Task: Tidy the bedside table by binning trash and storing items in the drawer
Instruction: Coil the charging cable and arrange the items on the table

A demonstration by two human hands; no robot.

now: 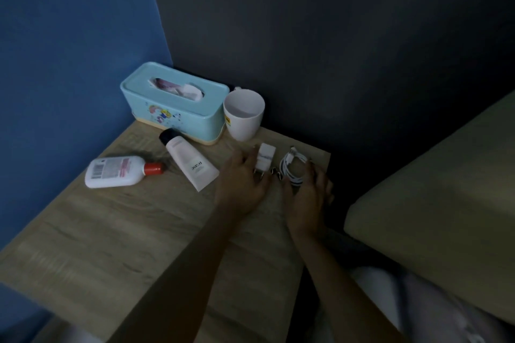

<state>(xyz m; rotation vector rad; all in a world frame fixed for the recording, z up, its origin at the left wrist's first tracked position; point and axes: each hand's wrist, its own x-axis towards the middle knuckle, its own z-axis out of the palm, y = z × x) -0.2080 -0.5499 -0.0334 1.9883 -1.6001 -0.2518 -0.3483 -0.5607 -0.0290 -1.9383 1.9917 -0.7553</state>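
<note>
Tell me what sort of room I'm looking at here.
Most likely a bedroom corner: a small wooden bedside table against the walls, holding a tissue box, mug and phone charger, with what looks like a mattress edge beside it.

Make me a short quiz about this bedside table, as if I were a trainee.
1. True or false: the white mug lies on its side.
2. Which is nearest the left hand? A) lotion bottle B) charger plug C) tissue box
3. What does the right hand reach for?

Key: 1. False, it stands upright. 2. B. 3. The coiled white cable.
</note>
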